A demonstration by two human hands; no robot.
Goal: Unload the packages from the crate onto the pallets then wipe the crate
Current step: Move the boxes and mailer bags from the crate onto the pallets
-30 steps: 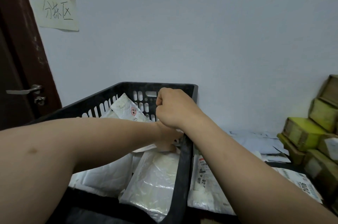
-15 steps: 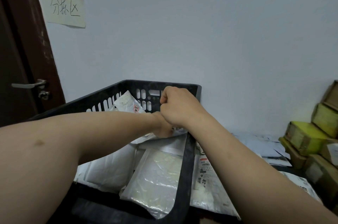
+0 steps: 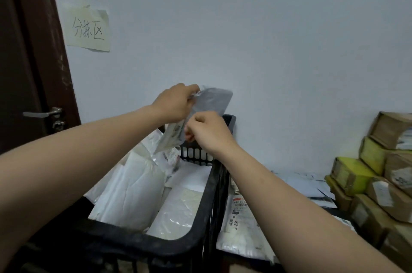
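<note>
I see both forearms reaching forward from the bottom corners, bare to the elbow, meeting above the far end of the black crate. The left hand is raised higher, its wrist bent and knuckles turned up, and its fingers pinch the top left corner of a grey package. That package is held clear of the crate, tilted, its upper end against the white wall and its lower end, which carries a printed label, hanging down toward the crate's contents. The right hand sits lower and just to the right, back of the hand facing me, fingers curled in and pressed together on the package's lower right edge; I cannot tell exactly how many fingers touch it.

Inside the crate lie several white packages, overlapping and leaning on one another, one clear-wrapped one near the right wall. Outside the crate on the right, flat white mailers lie on a low surface under my right forearm. Farther right, taped cardboard boxes are stacked against the wall. On the left stand a dark door with a metal handle and a handwritten paper sign stuck to the wall.
</note>
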